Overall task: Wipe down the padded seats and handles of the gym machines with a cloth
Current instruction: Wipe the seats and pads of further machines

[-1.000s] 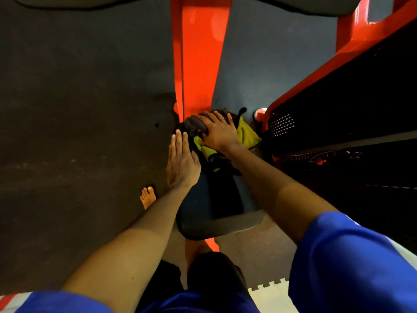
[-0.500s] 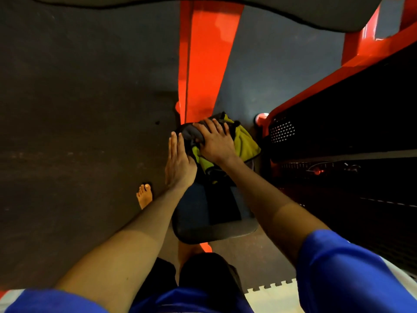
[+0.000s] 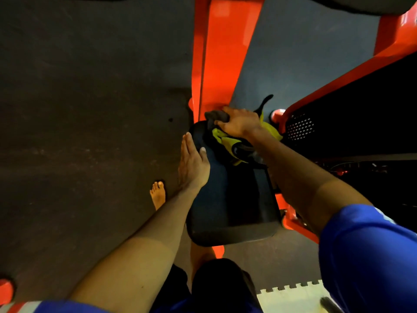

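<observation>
I see my right hand (image 3: 242, 123) at the far end of the seat (image 3: 232, 199), its fingers curled down over the cloth (image 3: 223, 137) and gripping it against the pad. The grey bunch of the cloth sticks out from under my fingertips toward the frame (image 3: 221, 53). The yellow folds spill out under my palm and wrist on both sides. My left hand (image 3: 194, 163) holds nothing. Its fingers lie straight along the seat's left edge and the thumb rests on the top surface, just beside the cloth but not touching it.

By my count there is one cloth, one seat under my hands and two hands on it. One bare foot (image 3: 158, 194) stands on the dark floor (image 3: 79, 132) left of the seat. One pale mat (image 3: 291, 297) with a toothed edge lies at the bottom.
</observation>
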### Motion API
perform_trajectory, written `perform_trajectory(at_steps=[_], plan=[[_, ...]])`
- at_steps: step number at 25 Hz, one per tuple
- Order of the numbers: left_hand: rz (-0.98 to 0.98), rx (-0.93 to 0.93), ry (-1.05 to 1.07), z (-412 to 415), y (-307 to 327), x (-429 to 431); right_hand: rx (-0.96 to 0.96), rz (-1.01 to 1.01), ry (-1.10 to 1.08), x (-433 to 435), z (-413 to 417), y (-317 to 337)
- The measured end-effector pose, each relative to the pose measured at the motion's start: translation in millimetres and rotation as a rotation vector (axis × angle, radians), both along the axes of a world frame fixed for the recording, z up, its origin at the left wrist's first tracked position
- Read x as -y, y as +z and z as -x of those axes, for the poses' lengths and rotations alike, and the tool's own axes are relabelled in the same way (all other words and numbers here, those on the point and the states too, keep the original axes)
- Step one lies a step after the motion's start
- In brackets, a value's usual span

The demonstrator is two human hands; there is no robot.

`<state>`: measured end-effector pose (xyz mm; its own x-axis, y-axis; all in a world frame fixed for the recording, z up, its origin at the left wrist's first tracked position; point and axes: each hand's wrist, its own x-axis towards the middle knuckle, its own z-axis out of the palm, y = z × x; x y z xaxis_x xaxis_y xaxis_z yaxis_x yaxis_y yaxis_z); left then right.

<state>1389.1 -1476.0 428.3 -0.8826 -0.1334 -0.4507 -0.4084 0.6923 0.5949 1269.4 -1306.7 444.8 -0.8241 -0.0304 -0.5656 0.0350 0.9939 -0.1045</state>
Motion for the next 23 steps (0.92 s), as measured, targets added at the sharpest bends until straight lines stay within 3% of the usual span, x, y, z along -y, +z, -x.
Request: perform_trajectory(at_steps=[6,11,13,18,21,23], plan=[[-0.026,-0.021,0.026,1,0,0,-0.007,0.061,0.200,68,8,1],[-0.041,-0.006,-0.004,0,-4,1,0.053,-0.057,0.047,21,10,-1],[-0.044,-0.014,0.005,1,-5,2,-0.028,-0.052,0.086,31,-6,-8],[0.011,0.061,0.007,-2,8,2,-0.330,0.177,0.225,20,-91,-11],[-0.032,0.148,0.076,-13,13,2,-0.254,0.138,0.330,-8,-99,-10],[-0.064,0.188,0.100,-22,15,2,-0.193,0.091,0.251,0,-70,-11]])
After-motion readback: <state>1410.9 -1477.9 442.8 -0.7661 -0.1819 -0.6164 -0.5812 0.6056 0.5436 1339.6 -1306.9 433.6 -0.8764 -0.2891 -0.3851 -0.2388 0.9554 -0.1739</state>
